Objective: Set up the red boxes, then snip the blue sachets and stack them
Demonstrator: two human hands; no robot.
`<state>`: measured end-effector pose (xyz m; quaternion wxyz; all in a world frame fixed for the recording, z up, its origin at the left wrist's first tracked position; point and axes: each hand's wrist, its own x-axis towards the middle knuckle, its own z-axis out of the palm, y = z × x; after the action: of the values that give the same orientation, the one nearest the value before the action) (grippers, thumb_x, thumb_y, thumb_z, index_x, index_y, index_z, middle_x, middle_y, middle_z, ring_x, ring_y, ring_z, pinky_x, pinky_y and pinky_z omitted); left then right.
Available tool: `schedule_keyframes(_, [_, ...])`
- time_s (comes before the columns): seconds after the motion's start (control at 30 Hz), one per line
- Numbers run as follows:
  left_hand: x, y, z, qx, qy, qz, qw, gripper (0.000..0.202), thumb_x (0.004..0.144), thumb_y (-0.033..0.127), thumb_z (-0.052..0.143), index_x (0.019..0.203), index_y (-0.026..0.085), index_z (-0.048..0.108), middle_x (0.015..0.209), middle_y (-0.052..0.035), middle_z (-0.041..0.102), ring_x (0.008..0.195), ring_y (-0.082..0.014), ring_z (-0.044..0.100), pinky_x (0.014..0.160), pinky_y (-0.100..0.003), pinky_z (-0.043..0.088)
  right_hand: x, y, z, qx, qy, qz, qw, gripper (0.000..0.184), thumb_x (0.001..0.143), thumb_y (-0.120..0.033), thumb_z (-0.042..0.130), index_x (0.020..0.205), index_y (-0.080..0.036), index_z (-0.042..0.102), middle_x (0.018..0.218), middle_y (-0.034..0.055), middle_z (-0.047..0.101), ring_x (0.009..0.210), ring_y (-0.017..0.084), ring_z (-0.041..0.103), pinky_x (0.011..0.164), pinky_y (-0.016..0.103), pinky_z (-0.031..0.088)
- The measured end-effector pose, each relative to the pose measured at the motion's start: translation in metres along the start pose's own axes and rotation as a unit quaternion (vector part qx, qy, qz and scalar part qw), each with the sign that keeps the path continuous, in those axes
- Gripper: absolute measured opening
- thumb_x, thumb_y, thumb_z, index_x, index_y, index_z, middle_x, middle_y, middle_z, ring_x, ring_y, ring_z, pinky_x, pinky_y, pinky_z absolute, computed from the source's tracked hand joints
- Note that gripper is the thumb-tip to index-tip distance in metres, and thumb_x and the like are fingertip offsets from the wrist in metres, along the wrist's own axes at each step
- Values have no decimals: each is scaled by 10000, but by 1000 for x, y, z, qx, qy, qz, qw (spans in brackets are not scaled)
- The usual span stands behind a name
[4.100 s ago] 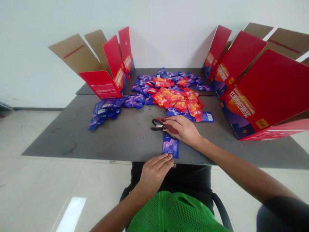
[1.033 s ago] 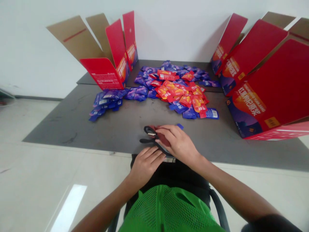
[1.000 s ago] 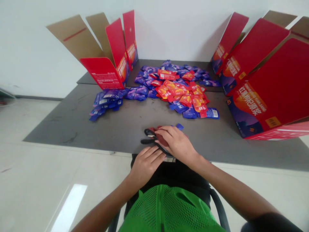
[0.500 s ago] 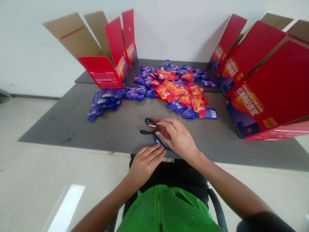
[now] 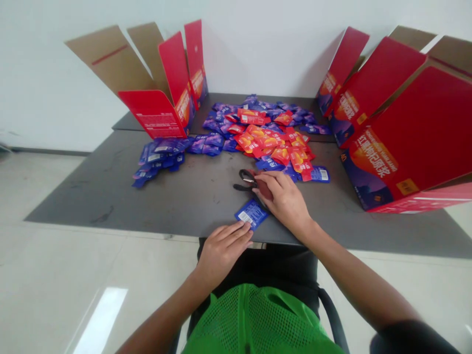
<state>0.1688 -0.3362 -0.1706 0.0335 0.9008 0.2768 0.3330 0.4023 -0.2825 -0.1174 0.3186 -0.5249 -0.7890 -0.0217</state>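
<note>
Touching the near corner of the blue packet (image 5: 251, 214) on the grey surface (image 5: 177, 196), your left hand (image 5: 223, 246) lies flat, grip open. Just beyond the packet, your right hand (image 5: 285, 201) covers the black scissors (image 5: 244, 180); whether its grip is closed cannot be told. Pressing firmly should stop the packet sliding.

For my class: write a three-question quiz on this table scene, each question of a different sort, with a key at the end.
1. True or false: the left hand touches the blue sachet that lies alone near the front edge of the table.
2. What is the right hand resting on? A) scissors B) a tape roll C) a pen
3. Fill in: the printed outsides of the open cartons are mostly ___ in colour.

Key: 1 true; 2 A; 3 red.
</note>
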Motion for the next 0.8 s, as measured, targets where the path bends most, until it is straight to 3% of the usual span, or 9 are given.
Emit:
schedule_keyframes(0.1, [1,1,-1,4,-13,-13,1000,187,1019,199,640,1175,190,742,1204,-42,788,1133,-233,741,947,-419,591,-6,-36,11,43,-28,-35,998,345,1022,-273,605,1365,-251,586,1355,88,643,1200,261,608,1030,439,535])
schedule_keyframes(0.2, [2,2,-2,4,-19,-19,1000,165,1026,208,628,1136,193,751,1157,-33,800,1094,-228,749,937,-421,592,-12,-45,25,49,-68,-43,996,305,1022,-249,597,1326,-256,614,1304,79,672,1146,256,630,983,431,556])
schedule_keyframes(0.33, [1,1,-1,5,2,1,1000,217,1035,206,620,1230,181,711,1278,-50,759,1198,-219,716,961,-406,586,-10,-4,22,8,-43,-5,999,312,1006,-298,627,1312,-238,631,1276,110,672,1121,285,635,976,459,551])
schedule_keyframes(0.47, [3,1,-5,8,-8,-3,1000,203,1042,231,616,1218,183,706,1277,-50,760,1196,-222,716,957,-402,583,-11,38,-9,-47,9,19,999,305,1010,-311,610,1303,-230,643,1260,126,671,1121,305,637,976,494,541])
schedule_keyframes(0.67, [25,9,-11,16,-40,-37,998,303,1021,414,633,1179,166,707,1204,-89,763,1102,-246,716,937,-416,581,-45,36,-48,-32,170,77,982,356,979,-367,667,1320,-270,638,1276,117,661,1189,310,615,1043,512,503])
schedule_keyframes(0.8, [33,14,1,72,-68,-53,994,643,923,587,699,1395,160,611,1448,-147,623,1321,-321,595,1039,-452,546,-74,41,-49,-24,199,115,973,362,968,-447,659,1284,-272,649,1212,122,674,1158,335,620,994,523,511])
